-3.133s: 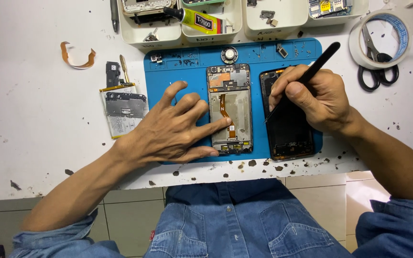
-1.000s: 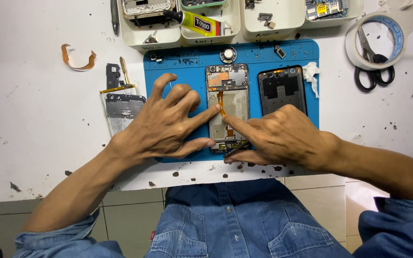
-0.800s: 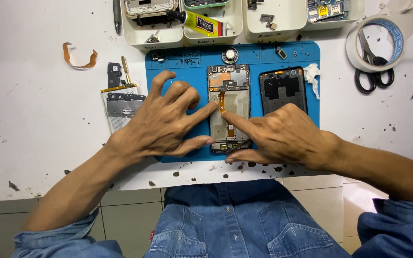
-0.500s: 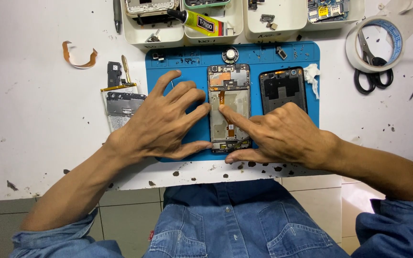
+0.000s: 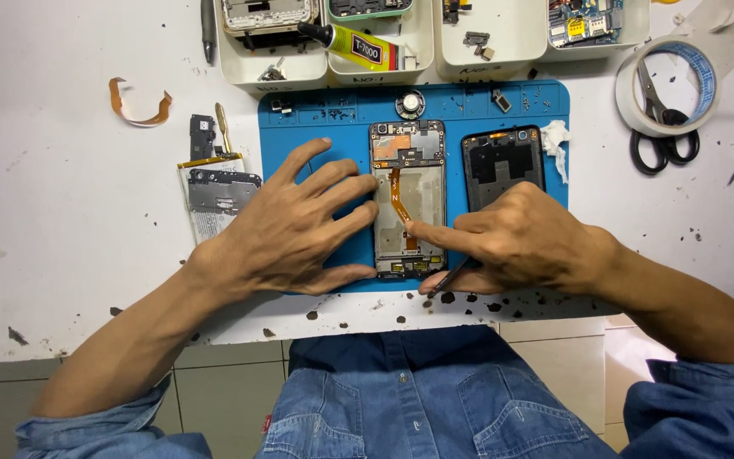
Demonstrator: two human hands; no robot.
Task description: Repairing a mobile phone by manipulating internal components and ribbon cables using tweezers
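Nearest the camera, blue denim covers the person's lap and both forearm sleeves, cut off at the lower edge. Above it runs the front edge of the white worktop (image 5: 61, 255), matt and flecked with dark specks.

The left hand (image 5: 286, 229) lies flat with fingers spread wide, its fingertips touching the left side of the opened phone frame (image 5: 408, 200). This frame is a slim rectangle of bare metal and circuit board, lying upright at the middle of the blue rubbery mat (image 5: 299, 127).

The right hand (image 5: 520, 242) has its fingers curled. The forefinger presses on the lower part of the orange flex ribbon (image 5: 398, 204) that runs down the frame. A thin dark tool (image 5: 449, 279) shows under the palm, mostly hidden.

Just right of the frame lies a black back cover (image 5: 503, 161), its lower end hidden by the knuckles.

Left of the mat rests a flat battery (image 5: 214, 200).

Farther off stand white plastic trays (image 5: 333, 72), cut off at the top, a tape roll (image 5: 669, 89) and black-handled scissors (image 5: 660, 144).
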